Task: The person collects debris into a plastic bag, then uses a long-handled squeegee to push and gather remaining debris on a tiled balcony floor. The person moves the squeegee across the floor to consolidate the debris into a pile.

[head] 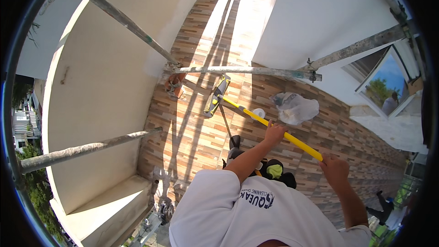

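Observation:
A yellow pole [301, 144] runs slantwise in front of me, with both hands around it. My left hand [275, 133] grips it partway along, and my right hand [335, 169] holds its upper end. At the far end is a wide grey-and-yellow mop-like head [216, 96], resting on the wood-look tiled floor [212, 144]. Its underside is hidden. Beside the pole stands a white roll [258, 113]. A crumpled translucent plastic bag [296, 108] lies to the right of it.
Scaffold tubes cross the space, one low bar [240, 70] passing just beyond the head. A cream parapet wall [103, 85] bounds the left; a white wall [308, 17] with an open window [384, 82] bounds the right. Terracotta pieces [175, 85] sit by the parapet. Another person [387, 209] appears lower right.

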`<action>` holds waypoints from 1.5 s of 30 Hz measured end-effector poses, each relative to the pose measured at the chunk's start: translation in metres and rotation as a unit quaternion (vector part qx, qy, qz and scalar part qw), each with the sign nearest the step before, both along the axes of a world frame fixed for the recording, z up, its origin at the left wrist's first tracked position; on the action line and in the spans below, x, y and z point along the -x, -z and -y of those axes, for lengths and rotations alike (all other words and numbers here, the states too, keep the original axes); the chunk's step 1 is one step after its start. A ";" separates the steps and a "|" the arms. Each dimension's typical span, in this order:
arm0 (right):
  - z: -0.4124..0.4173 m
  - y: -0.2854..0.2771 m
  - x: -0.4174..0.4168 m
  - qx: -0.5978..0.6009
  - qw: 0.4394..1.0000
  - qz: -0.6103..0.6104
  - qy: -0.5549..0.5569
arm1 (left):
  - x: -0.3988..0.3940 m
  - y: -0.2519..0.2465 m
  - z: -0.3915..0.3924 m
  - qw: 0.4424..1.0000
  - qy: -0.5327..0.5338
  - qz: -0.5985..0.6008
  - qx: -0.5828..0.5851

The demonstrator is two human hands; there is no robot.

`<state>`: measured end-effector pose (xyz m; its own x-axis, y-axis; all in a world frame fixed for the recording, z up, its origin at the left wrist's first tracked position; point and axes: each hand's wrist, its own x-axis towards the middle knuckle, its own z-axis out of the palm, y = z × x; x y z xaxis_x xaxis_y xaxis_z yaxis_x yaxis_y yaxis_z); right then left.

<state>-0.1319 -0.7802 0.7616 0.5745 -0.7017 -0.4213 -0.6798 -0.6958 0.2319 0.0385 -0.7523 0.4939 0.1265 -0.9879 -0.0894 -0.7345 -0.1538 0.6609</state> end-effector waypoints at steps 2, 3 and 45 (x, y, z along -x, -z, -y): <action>-0.003 -0.018 -0.002 0.020 1.000 -0.008 0.015 | 0.009 -0.006 0.011 0.999 0.033 0.002 0.003; -0.004 -0.025 -0.005 0.031 0.999 -0.011 0.024 | 0.011 -0.009 0.017 0.999 0.045 0.004 0.006; 0.032 0.017 -0.172 -0.063 0.895 0.009 -0.441 | -0.130 0.025 -0.072 0.952 -0.302 0.053 -0.017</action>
<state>0.0398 -0.8121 0.7450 0.8890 0.0805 -0.4507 0.1445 -0.9834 0.1095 0.1686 -0.6808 0.4687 0.6800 -0.7294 -0.0747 -0.5678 -0.5883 0.5758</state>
